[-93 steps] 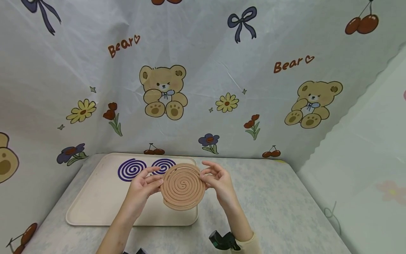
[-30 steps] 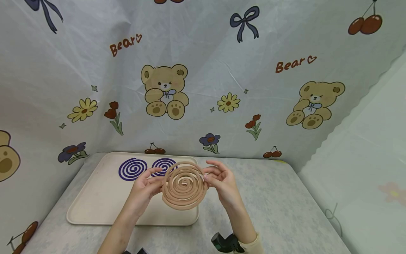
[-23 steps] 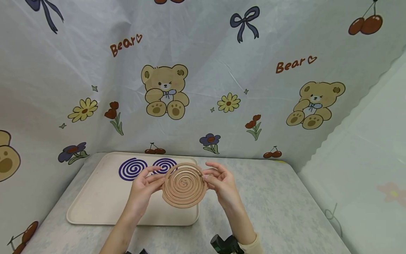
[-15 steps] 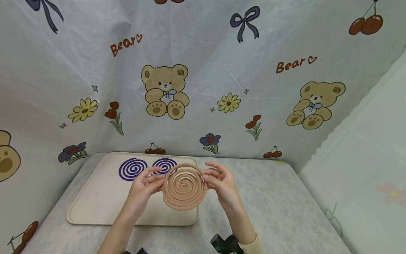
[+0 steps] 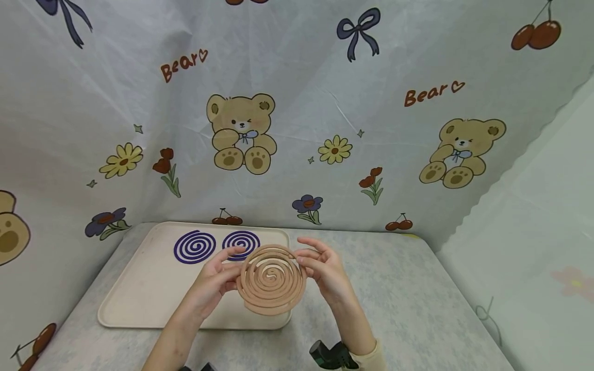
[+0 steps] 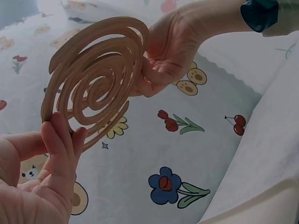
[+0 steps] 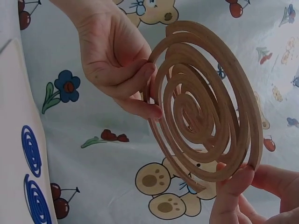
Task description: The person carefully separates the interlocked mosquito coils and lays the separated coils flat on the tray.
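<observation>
A tan mosquito coil (image 5: 274, 288) is held up in front of the tray, its face tilted towards the head camera. My left hand (image 5: 211, 286) pinches its left edge between thumb and fingers, and my right hand (image 5: 327, 270) pinches the upper right edge. In the right wrist view, the coil's rings (image 7: 205, 140) stand apart, with gaps between them and a loose outer end at the bottom. The left wrist view shows the rings (image 6: 93, 93) spread out of one plane too.
A cream tray (image 5: 139, 304) lies on the grey table (image 5: 399, 309) at the left. Two blue spiral coils (image 5: 195, 247) lie at its far side, the right one close behind my left fingers. A bear-print sheet (image 5: 297, 103) hangs behind the table.
The mosquito coil's rings lay nearly flat together at first and now show wider gaps. Both hands keep their pinch; the coil has shifted slightly down and right, left hand a little lower.
</observation>
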`<state>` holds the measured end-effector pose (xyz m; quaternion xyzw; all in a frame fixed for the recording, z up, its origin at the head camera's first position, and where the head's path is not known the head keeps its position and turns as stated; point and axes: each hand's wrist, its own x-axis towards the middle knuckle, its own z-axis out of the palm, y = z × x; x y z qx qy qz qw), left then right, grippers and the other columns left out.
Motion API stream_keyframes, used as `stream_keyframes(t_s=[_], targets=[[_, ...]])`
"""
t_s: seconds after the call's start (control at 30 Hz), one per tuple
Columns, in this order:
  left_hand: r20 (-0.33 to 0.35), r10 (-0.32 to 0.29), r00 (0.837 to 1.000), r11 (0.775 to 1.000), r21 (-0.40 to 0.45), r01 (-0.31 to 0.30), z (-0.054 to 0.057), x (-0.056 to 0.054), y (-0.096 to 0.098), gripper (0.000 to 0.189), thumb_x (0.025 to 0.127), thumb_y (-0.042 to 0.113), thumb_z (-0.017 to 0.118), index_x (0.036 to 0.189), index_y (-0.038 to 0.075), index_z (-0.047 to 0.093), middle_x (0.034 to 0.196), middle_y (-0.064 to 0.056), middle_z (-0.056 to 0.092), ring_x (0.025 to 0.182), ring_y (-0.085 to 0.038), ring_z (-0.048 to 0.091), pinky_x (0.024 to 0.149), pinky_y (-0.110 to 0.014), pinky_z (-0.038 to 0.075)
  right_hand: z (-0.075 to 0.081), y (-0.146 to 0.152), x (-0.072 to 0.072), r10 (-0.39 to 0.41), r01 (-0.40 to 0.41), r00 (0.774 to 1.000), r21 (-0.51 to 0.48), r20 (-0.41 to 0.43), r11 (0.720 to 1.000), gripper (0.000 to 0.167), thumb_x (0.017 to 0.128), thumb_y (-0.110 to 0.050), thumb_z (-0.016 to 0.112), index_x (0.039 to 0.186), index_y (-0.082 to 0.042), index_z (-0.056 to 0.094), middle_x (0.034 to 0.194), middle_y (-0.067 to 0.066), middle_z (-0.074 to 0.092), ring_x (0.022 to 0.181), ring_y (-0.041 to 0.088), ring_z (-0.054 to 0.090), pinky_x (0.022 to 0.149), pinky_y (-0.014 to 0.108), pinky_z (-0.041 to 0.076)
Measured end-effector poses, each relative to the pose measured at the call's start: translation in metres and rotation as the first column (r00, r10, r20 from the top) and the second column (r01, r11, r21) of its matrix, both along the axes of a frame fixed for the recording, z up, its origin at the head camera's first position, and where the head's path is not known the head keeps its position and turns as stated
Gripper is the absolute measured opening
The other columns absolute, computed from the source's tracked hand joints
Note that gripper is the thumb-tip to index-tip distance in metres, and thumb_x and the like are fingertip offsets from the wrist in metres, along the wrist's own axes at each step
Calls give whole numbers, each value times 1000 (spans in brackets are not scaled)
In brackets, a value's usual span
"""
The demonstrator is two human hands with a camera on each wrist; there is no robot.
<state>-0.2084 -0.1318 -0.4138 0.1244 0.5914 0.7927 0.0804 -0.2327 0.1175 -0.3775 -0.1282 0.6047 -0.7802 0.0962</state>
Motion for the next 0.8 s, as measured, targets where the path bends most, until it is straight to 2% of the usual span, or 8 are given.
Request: stream_keyframes(t_s=[0.17, 0.23, 0.3, 0.4, 0.5, 0.57, 0.67, 0.8], targets=[[-12, 81, 997, 997, 20, -81, 3, 2, 3, 32, 93, 2, 54, 119, 20, 47, 88, 10, 73, 67, -2, 66, 63, -16, 56, 1, -2, 0, -54, 55, 997, -11, 58, 998, 47, 88, 5, 55, 133, 8, 43, 83, -7, 72, 71, 5, 66, 59, 16, 54], [-7, 148, 989, 989, 18, -147, 5, 4, 5, 32, 93, 2, 54, 119, 20, 48, 88, 11, 73, 68, -2, 66, 63, -17, 56, 1, -3, 0, -78, 80, 994, -18, 71, 997, 45, 88, 5, 55, 131, 5, 46, 83, -7, 71, 69, 4, 65, 57, 15, 52], [0, 225, 974, 974, 14, -225, 7, 6, 6, 32, 93, 1, 53, 120, 18, 47, 87, 12, 73, 68, -2, 66, 63, -17, 56, 1, -3, 0, -94, 96, 993, -22, 75, 995, 43, 87, 5, 56, 129, 3, 48, 85, -7, 71, 67, 4, 63, 56, 15, 51], [20, 334, 942, 942, 5, -334, 12, 9, 9, 34, 93, -1, 52, 124, 13, 44, 86, 14, 72, 68, -2, 64, 62, -17, 56, 0, -3, 1, -107, 108, 993, -1, 52, 994, 44, 86, 5, 57, 129, 2, 49, 90, -8, 70, 69, 4, 63, 59, 16, 50], [34, 405, 914, 914, 4, -405, 15, 11, 12, 37, 94, -2, 50, 128, 10, 42, 85, 15, 71, 66, -2, 63, 62, -16, 55, -2, -7, 3, -126, 126, 992, 21, 24, 992, 46, 84, 5, 59, 129, 4, 49, 93, -7, 68, 74, 6, 64, 66, 21, 53], [31, 428, 903, 904, 6, -428, 16, 13, 14, 37, 94, -1, 51, 129, 9, 42, 86, 15, 71, 66, -2, 64, 62, -16, 56, -4, -9, 4, -149, 149, 989, 29, 10, 988, 45, 83, 6, 60, 127, 3, 51, 93, -6, 67, 75, 7, 65, 70, 24, 55], [17, 431, 902, 902, 7, -431, 16, 15, 16, 34, 95, 2, 51, 127, 11, 44, 88, 14, 71, 69, -4, 65, 64, -17, 56, -6, -12, 4, -178, 178, 984, 9, 1, 984, 43, 83, 8, 59, 125, 1, 52, 92, -4, 67, 73, 8, 65, 69, 25, 57], [-2, 371, 929, 929, 18, -371, 17, 15, 14, 33, 94, 1, 52, 125, 9, 44, 88, 11, 71, 71, -6, 66, 66, -21, 58, -6, -10, 1, -193, 193, 981, -21, -3, 981, 42, 84, 10, 58, 125, 0, 51, 88, -5, 69, 70, 7, 65, 67, 23, 57]])
